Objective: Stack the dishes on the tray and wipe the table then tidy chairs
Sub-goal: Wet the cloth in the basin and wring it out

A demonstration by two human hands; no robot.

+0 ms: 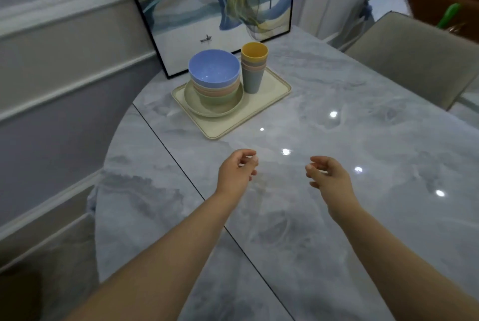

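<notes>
Dishes (214, 79) sat stacked on the tray (269, 103); my left hand (237, 173) and right hand (328, 177) hovered loose, holding nothing. Wiping the table (337, 217) came next, I judged, needing a cloth.

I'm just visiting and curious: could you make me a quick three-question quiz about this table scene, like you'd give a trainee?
1. True or false: the stack of bowls sits on a green plate inside the tray.
2. Which colour is the top cup in the stack of cups? A) blue B) yellow C) pink
3. What are the left hand and the right hand holding?

Key:
1. True.
2. B, yellow.
3. Nothing; both hover over the marble table with loosely curled fingers, short of the tray.
</notes>
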